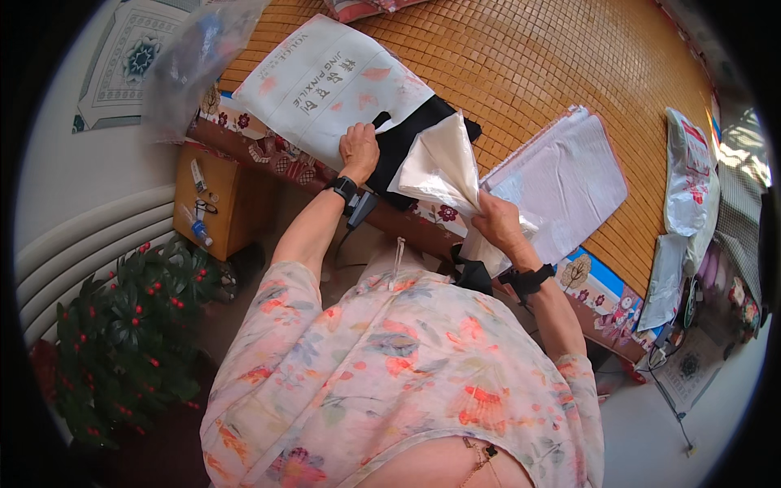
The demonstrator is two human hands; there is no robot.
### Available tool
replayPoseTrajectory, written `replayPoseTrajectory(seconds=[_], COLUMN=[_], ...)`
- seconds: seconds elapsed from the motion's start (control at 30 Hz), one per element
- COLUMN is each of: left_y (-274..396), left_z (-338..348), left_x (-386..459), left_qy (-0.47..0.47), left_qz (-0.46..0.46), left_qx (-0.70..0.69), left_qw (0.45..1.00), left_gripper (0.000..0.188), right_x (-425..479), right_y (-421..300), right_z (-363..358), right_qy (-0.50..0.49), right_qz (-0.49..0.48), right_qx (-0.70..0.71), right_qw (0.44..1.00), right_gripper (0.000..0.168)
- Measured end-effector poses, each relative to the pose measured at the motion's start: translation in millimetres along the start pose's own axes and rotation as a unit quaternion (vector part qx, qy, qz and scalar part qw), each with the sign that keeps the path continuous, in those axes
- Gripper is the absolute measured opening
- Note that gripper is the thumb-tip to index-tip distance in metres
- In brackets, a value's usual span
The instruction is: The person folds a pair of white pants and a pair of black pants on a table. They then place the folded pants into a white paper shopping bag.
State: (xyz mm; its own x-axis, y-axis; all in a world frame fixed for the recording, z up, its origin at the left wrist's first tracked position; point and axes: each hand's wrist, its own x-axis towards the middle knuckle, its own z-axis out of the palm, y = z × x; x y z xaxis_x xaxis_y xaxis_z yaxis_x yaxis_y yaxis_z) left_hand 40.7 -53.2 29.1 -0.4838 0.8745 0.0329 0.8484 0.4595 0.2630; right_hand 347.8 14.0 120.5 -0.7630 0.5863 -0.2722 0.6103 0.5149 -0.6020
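A white printed bag [329, 85] with pink petals lies on the bed mat's near edge, with black fabric [406, 143] under and beside it. My left hand [360, 146] is closed at the bag's lower right corner, where bag and black fabric meet; what its fingers pinch is partly hidden. My right hand [497, 222] grips the gathered end of a cream folded cloth [448, 158] with a clear plastic film about it. This cloth overlaps the black fabric. Beyond the right hand lies a folded pale lilac cloth [561, 171] with a pinkish edge.
A woven bamboo mat [512, 67] covers the bed. Plastic packages [692, 177] lie at its right edge. At left are a clear plastic bag [189, 67], a wooden cabinet [213, 183] bearing glasses and a small bottle, a radiator [91, 238] and a red-berried plant [134, 329].
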Motion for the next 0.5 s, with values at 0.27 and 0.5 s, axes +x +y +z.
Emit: replayPoseTrajectory(seconds=[0.27,0.5], left_y=[-19.4,-14.7], left_z=[-67.0,-95.1], left_x=[27.8,30.8], left_qy=[-0.059,-0.082], left_qz=[0.102,0.140], left_qx=[-0.127,-0.120], left_qw=[0.985,0.979], left_gripper=[0.015,0.016], right_x=[66.3,137.5], right_y=[-7.2,-26.0], right_z=[39.2,41.2], right_qy=[-0.113,0.114], right_qz=[-0.081,0.028], right_qx=[-0.038,0.094], right_qw=[0.990,0.989], right_gripper=[0.031,0.030])
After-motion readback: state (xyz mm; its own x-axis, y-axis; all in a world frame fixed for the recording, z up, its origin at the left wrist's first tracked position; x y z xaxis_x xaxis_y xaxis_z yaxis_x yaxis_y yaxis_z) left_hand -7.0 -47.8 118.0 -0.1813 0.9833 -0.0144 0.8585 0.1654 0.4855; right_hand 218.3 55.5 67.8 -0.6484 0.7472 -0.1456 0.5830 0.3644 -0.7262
